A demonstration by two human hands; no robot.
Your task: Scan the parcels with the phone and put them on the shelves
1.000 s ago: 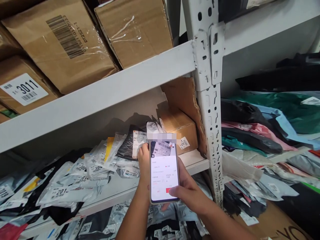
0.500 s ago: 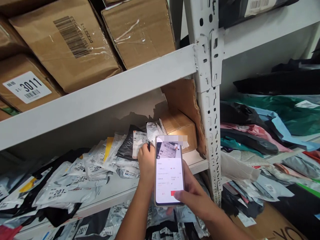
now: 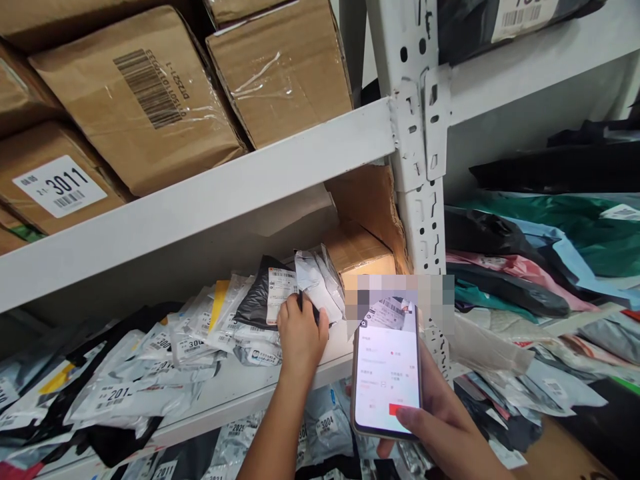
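Note:
My right hand (image 3: 440, 407) holds a smartphone (image 3: 385, 380) upright, its thumb on a red button low on the lit screen. A parcel label shows in the camera picture at the top of that screen. My left hand (image 3: 303, 337) is closed round a slim black pen (image 3: 301, 300), partly hidden by the fingers. It rests at the front of the shelf against a black parcel bag (image 3: 255, 293) with a white label (image 3: 280, 287). A white parcel bag (image 3: 317, 283) leans just behind the fingers.
Labelled poly mailers (image 3: 185, 340) lie in a row along this shelf. A small carton (image 3: 357, 250) stands at its right end. Large cartons (image 3: 140, 100) fill the shelf above. A perforated white post (image 3: 420, 213) divides it from a rack of coloured bags (image 3: 530, 260).
My right hand has moved the phone right and slightly down, away from my left hand. My left hand has shifted slightly right and down, and more of the white bag shows.

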